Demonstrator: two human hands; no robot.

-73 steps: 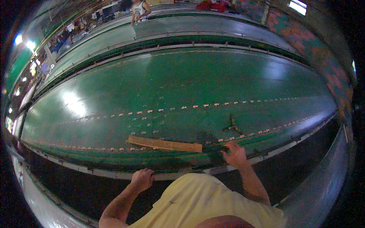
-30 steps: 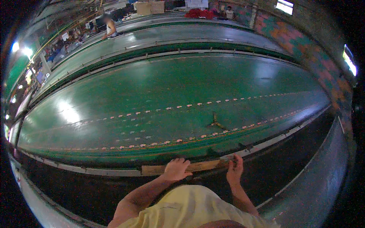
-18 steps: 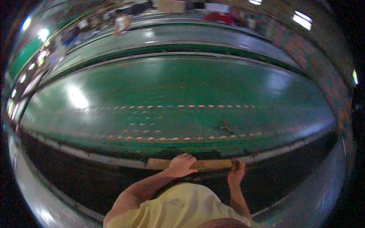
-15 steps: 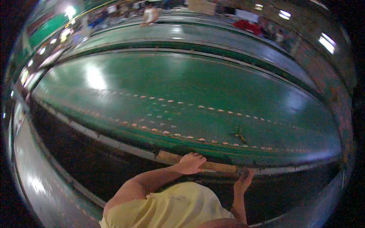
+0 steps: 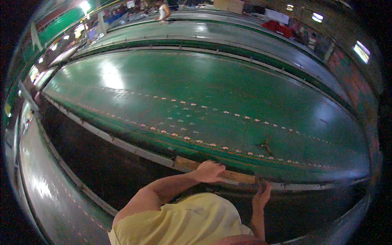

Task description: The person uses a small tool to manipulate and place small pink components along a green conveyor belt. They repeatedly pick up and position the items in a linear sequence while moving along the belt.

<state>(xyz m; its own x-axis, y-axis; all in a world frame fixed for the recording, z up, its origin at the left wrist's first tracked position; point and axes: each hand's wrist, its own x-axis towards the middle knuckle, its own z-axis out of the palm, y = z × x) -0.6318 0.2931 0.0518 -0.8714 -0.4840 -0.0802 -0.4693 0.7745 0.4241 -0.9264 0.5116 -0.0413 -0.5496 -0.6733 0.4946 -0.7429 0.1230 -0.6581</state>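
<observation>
Head view: I looked down on the left hand point(image 5: 209, 171) and the right hand point(image 5: 262, 194) at the near edge of the long green bench point(image 5: 196, 81).
Wooden strip point(image 5: 241, 177): it lay under the left fingers, reaching out on both sides of them, its right end just beside the right fingers; I could not tell whether it rested on the pale rail point(image 5: 134, 151) or was held in front of it.
Left fingers: they lay bent across the strip and looked to me to be holding it.
Right fingers: they stood close by the strip's end; I could not tell whether they gripped it.
Weight and stiffness: I judged the strip light and stiff, hard to break but apt to swing if held at one end.
Slip: I guessed the bare wood gave fair friction.
Hold: I favoured the middle, under the left fingers, with a second grip at the right end.
Bench top: smooth and glossy; rows of small pale marks point(image 5: 213, 145) ran beyond the left fingers, and a dark forked object point(image 5: 266, 146) lay past the right fingers.
Room: far beyond the fingers, a co-worker point(image 5: 164, 12) stood at another bench point(image 5: 134, 30); a red heap point(image 5: 279, 28) and a bright window point(image 5: 361, 52) showed farther right.
</observation>
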